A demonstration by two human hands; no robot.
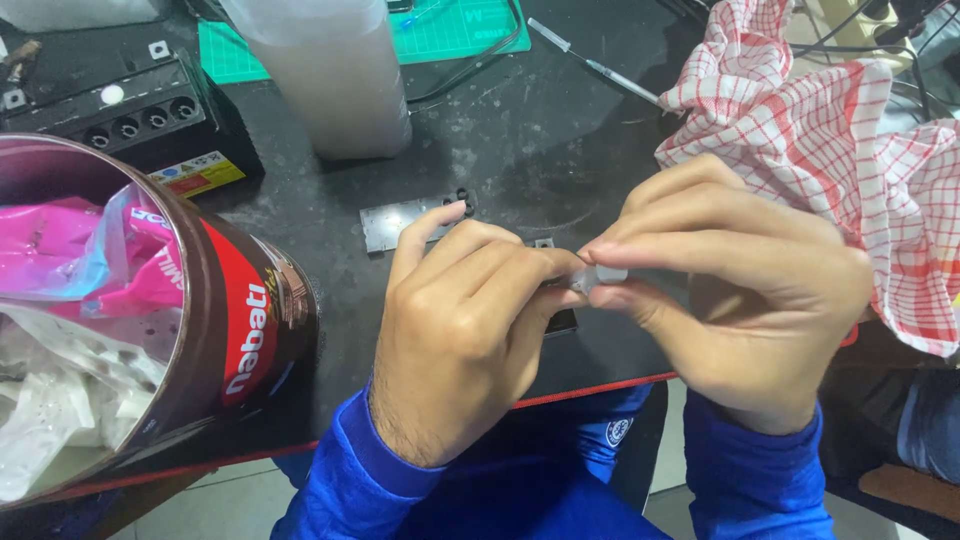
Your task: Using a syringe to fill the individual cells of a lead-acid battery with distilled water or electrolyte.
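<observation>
Blue sleeves (370, 490) rise from the bottom edge of the view, and both hands meet just above the near edge of the dark surface (560, 130). Between them sits a small pale grey piece (600, 277), pinched from both sides. The left hand (465, 335) is curled, its thumb and bent fingers closed on the left end of the piece, with the forefinger lifted and pointing up and away. The right hand (740, 290) closes thumb and forefinger on the right end of the same piece, its other fingers folded above. What the piece is cannot be told; most of it is hidden by the fingertips. Under the hands a small dark flat object (560, 322) lies on the surface, mostly covered.

Near the left edge a round brown and red tin (245, 335) lies tipped on its side, its mouth facing the camera, stuffed with pink and clear plastic bags (70, 270). Behind it, at the far left corner, stands a black box with a row of round holes (130, 115). A frosted plastic bottle (325, 75) stands at the far middle, with a green cutting mat (450, 30) behind it. A thin metal plate (400, 222) lies flat just beyond the left hand. A syringe (600, 65) lies toward the far right, and a red and white checked cloth (830, 140) is heaped at the right edge.
</observation>
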